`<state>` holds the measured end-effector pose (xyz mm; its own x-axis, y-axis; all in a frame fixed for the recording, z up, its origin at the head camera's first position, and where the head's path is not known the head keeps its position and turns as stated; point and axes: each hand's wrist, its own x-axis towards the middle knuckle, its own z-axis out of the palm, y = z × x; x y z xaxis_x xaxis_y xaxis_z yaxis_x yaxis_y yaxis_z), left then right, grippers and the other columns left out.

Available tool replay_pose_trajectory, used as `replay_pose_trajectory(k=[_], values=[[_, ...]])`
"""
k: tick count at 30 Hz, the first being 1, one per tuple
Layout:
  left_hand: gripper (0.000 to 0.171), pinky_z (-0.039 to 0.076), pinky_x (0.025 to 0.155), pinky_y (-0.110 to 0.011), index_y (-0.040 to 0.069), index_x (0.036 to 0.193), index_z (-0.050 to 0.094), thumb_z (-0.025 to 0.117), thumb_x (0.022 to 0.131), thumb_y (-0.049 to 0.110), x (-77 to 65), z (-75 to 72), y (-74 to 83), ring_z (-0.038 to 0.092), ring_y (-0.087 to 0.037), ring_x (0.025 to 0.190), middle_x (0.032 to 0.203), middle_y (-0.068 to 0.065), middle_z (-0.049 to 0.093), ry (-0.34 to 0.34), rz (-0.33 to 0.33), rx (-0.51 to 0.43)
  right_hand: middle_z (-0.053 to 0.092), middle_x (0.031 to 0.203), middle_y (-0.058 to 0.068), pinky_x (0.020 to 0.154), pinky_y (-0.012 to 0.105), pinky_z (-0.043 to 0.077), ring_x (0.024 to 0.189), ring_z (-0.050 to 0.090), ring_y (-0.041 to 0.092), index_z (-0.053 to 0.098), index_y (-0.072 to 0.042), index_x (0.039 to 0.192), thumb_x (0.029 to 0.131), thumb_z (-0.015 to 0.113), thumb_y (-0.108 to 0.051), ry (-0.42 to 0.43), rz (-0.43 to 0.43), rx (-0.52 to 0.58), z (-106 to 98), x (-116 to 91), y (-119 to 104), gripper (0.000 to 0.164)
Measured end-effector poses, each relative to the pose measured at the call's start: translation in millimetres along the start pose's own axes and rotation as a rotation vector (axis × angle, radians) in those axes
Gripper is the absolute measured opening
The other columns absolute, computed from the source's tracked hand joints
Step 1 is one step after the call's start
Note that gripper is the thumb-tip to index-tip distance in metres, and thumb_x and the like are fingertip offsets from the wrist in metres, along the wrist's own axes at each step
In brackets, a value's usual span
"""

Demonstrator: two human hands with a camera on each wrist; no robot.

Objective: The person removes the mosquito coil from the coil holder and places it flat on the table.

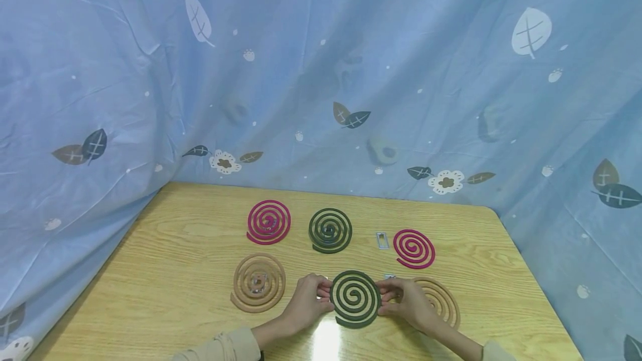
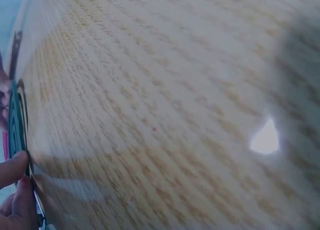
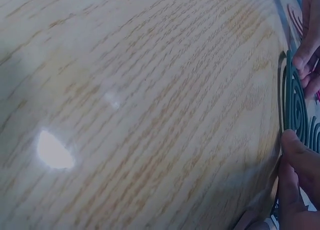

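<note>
Both hands hold a dark green mosquito coil [image 1: 355, 294] flat near the table's front, pinching it from opposite sides. My left hand [image 1: 307, 302] grips its left edge with thumb and fingers. On the other edge, my right hand [image 1: 408, 304] does the same. Side on, the coil [image 3: 296, 103] shows as a thin disc close over the table in the right wrist view. A tan coil [image 1: 456, 305] lies partly hidden behind the right hand and forearm. Just beyond the right fingertips, a small metal stand [image 1: 389, 276] peeks out.
Farther back lie a pink coil [image 1: 269, 222], another dark green coil [image 1: 329, 230] and a smaller-looking pink coil [image 1: 413, 247]. A tan coil [image 1: 235, 282] sits left of the left hand. A metal stand [image 1: 383, 246] lies alone near the right pink coil. Blue curtain [image 1: 311, 71] surrounds the wooden table [image 1: 165, 272].
</note>
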<state>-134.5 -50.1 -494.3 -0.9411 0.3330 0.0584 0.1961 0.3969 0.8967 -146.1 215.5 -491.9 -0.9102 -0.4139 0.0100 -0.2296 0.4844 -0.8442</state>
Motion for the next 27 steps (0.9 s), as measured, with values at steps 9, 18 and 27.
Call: replay_pose_trajectory(k=[9,18,27], values=[[0.034,0.054,0.066,-0.017,-0.014,0.100,0.063,0.077,0.070,-0.011,-0.3,0.7,5.7,0.056,-0.010,0.075,0.088,-0.007,0.056,-0.020,0.050,0.107,0.068,0.092,0.009,0.068,0.019,0.057,0.075,0.063,0.011,0.064,0.009,0.109,0.065,0.083,-0.004,0.027,0.002,-0.042,2.5,-2.1,-3.7,0.050],[0.029,0.050,0.061,-0.011,-0.012,0.098,0.065,0.075,0.071,-0.013,-0.2,2.6,8.7,0.049,-0.006,0.072,0.080,-0.001,0.051,-0.027,0.068,0.231,0.068,0.089,0.004,0.073,0.023,0.056,0.073,0.060,0.006,0.066,0.006,0.103,0.065,0.085,-0.007,0.053,0.017,-0.079,2.5,-5.3,-0.8,0.043],[0.029,0.052,0.065,-0.013,-0.008,0.104,0.067,0.070,0.075,-0.011,-7.6,-2.3,5.5,0.056,-0.010,0.076,0.086,-0.005,0.060,-0.037,0.100,0.149,0.068,0.088,0.006,0.068,0.020,0.056,0.072,0.062,0.009,0.067,0.006,0.102,0.065,0.084,-0.006,0.062,0.001,-0.081,4.9,-6.1,-2.2,0.043]])
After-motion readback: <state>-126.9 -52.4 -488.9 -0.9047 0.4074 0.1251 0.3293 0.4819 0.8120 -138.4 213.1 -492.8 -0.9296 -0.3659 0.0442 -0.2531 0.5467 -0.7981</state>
